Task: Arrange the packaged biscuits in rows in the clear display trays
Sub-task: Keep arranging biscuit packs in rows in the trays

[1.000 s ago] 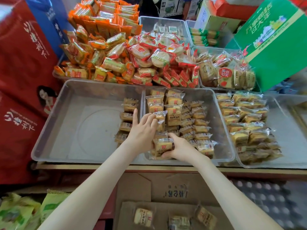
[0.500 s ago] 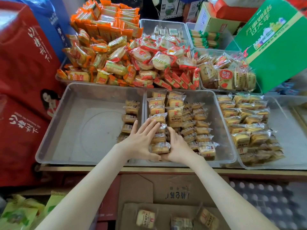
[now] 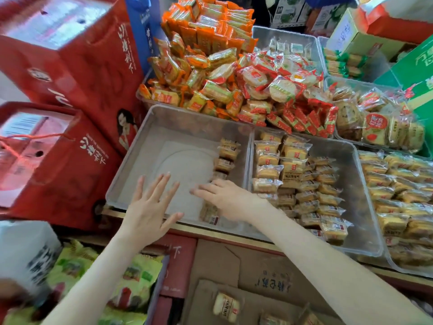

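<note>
Released, my right grip lies over the near end of the clear-wrapped yellow biscuit column running away from me along the right wall of the clear plastic tray, left grip spread, farther off.

Brass-edged counter, clear trays side by side

Stretches 2 bare forearms forward and up from the lower edge of view. Holds the left grip flat, palm down, fingers straight and splayed wide, clasping nothing. Sets the right grip just beside it, palm down, fingers straight, close together, pointing leftward.
</note>
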The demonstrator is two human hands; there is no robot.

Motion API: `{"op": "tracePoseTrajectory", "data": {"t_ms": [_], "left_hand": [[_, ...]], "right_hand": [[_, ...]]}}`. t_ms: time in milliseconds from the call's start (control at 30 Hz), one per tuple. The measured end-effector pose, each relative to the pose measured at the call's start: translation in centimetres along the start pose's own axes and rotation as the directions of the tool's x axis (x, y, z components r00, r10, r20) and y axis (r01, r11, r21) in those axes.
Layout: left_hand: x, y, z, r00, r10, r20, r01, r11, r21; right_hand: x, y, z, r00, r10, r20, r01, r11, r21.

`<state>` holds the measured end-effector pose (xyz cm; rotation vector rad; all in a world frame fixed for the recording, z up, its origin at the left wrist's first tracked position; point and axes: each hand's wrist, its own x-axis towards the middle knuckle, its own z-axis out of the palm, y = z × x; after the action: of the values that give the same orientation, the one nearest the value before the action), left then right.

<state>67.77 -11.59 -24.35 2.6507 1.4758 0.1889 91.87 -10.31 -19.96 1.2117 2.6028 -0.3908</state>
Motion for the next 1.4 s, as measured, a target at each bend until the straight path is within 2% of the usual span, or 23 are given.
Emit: {"op": "tracePoseTrajectory", "data": {"t_ms": [67, 133, 200, 267, 367, 400, 500, 633, 700, 833, 900, 967, 1033, 1100, 1200, 1300, 1400], "left_hand": [[-0.4, -0.9, 0.1, 0.998, 0.029, -0.054, -0.027, 0.999, 0.037], [-0.3, -0.9, 0.3, 0.995, 0.039, -0.092, -0.035, 0.998, 0.049], [-0.2, -0.9, 0.6, 0.991, 0.031, -0.133, -0.025, 0.999, 0.044], [-0.2, -0.9, 0.9, 0.984, 0.034, -0.174, -0.026, 0.999, 0.046], [-0.3, -1.3, 1.3, 0.975, 0.046, -0.218, -0.040, 0.999, 0.033], [-0.3, -1.4, 1.4, 0.971, 0.048, -0.233, -0.043, 0.999, 0.028], [-0.3, -1.3, 1.5, 0.967, 0.044, -0.251, -0.042, 0.999, 0.012], [-0.3, -1.1, 1.3, 0.972, 0.017, -0.235, -0.020, 1.000, -0.010], [-0.2, -1.1, 1.2, 0.977, 0.006, -0.212, -0.009, 1.000, -0.014], [-0.2, -0.8, 0.9, 0.989, -0.034, -0.146, 0.031, 0.999, -0.024], [-0.1, -0.5, 0.5, 0.991, -0.085, -0.104, 0.081, 0.996, -0.038], [0.2, 0.1, 0.1, 0.985, -0.126, -0.115, 0.116, 0.989, -0.087], [0.7, 1.2, -0.7, 0.974, -0.132, -0.184, 0.108, 0.985, -0.138], [1.1, 2.5, -2.0, 0.943, -0.143, -0.301, 0.095, 0.981, -0.169], [1.4, 3.2, -4.1, 0.875, -0.161, -0.457, 0.086, 0.980, -0.181], [1.3, 2.8, -5.3, 0.831, -0.098, -0.548, 0.017, 0.988, -0.152], [1.1, 3.0, -6.0, 0.775, -0.129, -0.619, -0.006, 0.977, -0.212]], "right_hand": [[2.9, -0.2, 1.7, 0.986, -0.072, 0.153, 0.104, 0.972, -0.211], [5.1, -0.3, 3.5, 0.951, -0.059, 0.303, 0.173, 0.915, -0.364], [6.4, -0.4, 4.7, 0.920, -0.018, 0.392, 0.214, 0.861, -0.462], [7.1, -0.4, 5.3, 0.913, 0.007, 0.408, 0.204, 0.857, -0.472], [7.9, -0.2, 5.4, 0.900, 0.021, 0.435, 0.152, 0.920, -0.360], [8.0, 0.0, 5.3, 0.901, 0.035, 0.433, 0.137, 0.923, -0.359], [7.5, 1.0, 4.1, 0.916, 0.095, 0.390, 0.138, 0.838, -0.528], [7.2, 2.3, 3.4, 0.967, 0.109, 0.231, 0.053, 0.800, -0.597], [7.0, 2.7, 3.1, 0.989, 0.054, 0.135, 0.038, 0.802, -0.596], [5.5, 1.4, 1.2, 0.993, -0.031, -0.117, -0.034, 0.856, -0.515], [4.5, 0.3, -0.3, 0.971, -0.006, -0.240, -0.096, 0.907, -0.411], [3.4, -0.6, -1.7, 0.943, 0.024, -0.333, -0.104, 0.969, -0.225], [2.3, -2.0, -3.5, 0.914, 0.042, -0.405, -0.024, 0.998, 0.051], [1.2, -3.8, -5.3, 0.890, 0.050, -0.454, 0.076, 0.964, 0.255], [-0.2, -5.9, -6.8, 0.850, 0.063, -0.523, 0.160, 0.915, 0.370], [-1.3, -6.5, -7.5, 0.837, 0.084, -0.541, 0.214, 0.859, 0.464], [-2.3, -6.6, -8.2, 0.792, 0.234, -0.563, 0.229, 0.742, 0.630]]}}
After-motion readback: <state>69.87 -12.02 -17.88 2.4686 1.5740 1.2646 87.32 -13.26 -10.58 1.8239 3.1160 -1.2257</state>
